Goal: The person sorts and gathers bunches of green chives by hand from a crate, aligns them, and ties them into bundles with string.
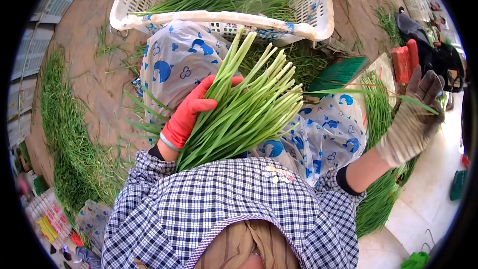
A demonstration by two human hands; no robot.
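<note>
My left hand (186,114), in a red glove, is closed round a thick bunch of garlic chives (244,102). The pale cut stem ends point up and to the right, and the green leaves run down against my checked smock. Out to the right is my right hand (411,117) in a striped, dirt-darkened glove, its fingers stretched upward. A long loose green leaf (418,103) crosses in front of that glove; I cannot tell whether the fingers touch it firmly. Below and left of this hand lies a heap of chives (378,114).
A white plastic basket (219,17) holding more chives stands ahead of my knees, which are wrapped in blue-printed plastic (179,52). Loose greens (69,139) cover the floor on the left. A green board (341,75) and a red object (404,62) are at the right.
</note>
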